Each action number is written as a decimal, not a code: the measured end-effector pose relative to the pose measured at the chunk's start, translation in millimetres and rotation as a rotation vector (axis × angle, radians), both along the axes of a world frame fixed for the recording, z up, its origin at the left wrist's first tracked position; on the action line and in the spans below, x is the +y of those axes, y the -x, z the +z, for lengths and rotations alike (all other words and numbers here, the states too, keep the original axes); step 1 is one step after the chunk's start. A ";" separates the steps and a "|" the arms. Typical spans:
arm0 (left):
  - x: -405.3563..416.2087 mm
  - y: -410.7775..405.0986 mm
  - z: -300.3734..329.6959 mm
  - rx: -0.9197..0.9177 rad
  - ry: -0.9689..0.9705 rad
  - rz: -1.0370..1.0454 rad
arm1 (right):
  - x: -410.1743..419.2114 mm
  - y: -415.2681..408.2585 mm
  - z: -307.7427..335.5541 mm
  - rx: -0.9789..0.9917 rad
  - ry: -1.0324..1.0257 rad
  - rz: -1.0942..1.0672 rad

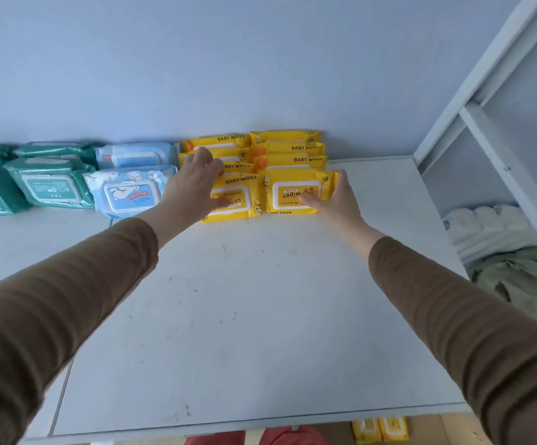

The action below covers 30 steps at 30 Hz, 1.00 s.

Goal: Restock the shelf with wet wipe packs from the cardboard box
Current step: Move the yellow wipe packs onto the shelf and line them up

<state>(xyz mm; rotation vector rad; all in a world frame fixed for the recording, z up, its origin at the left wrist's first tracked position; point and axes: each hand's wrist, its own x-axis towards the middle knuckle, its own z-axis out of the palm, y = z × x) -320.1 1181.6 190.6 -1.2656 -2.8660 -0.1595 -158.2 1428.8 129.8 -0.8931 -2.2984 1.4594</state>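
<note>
Several yellow baby wipe packs stand in two rows at the back of the white shelf, leaning against the wall. My left hand lies over the left row, fingers spread on the front left pack and the packs behind it. My right hand holds the right edge of the front right pack, thumb on its face and fingers behind its side. The cardboard box is not in view.
Blue packs and green packs fill the shelf to the left. A white shelf frame rises at right, with folded cloth below it. More yellow packs show beneath the shelf's front edge.
</note>
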 end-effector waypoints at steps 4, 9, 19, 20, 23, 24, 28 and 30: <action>-0.5 1.0 -4.5 0.072 0.080 -0.020 | -7.5 4.5 -8.9 0.006 -0.051 -0.024; 5.2 -4.6 -7.1 0.114 0.061 0.025 | -11.5 7.1 -10.5 -0.053 -0.186 -0.077; -11.4 -66.5 -10.1 0.196 -0.079 0.027 | -53.8 -68.6 13.4 -0.154 -0.203 -0.129; -16.0 -80.6 -10.5 0.187 -0.094 0.013 | -63.7 -87.6 16.1 -0.154 -0.216 -0.107; -34.4 -132.8 -11.4 0.137 -0.163 -0.046 | -95.2 -152.2 23.7 -0.124 -0.285 -0.055; -41.3 -152.8 -11.0 0.129 -0.187 -0.068 | -106.0 -175.3 24.9 -0.104 -0.321 -0.050; -71.4 -241.7 -16.0 0.083 -0.288 -0.176 | -150.9 -272.9 24.9 -0.004 -0.474 -0.071; -84.3 -288.1 -24.2 0.071 -0.320 -0.248 | -168.0 -321.2 20.4 0.037 -0.525 -0.107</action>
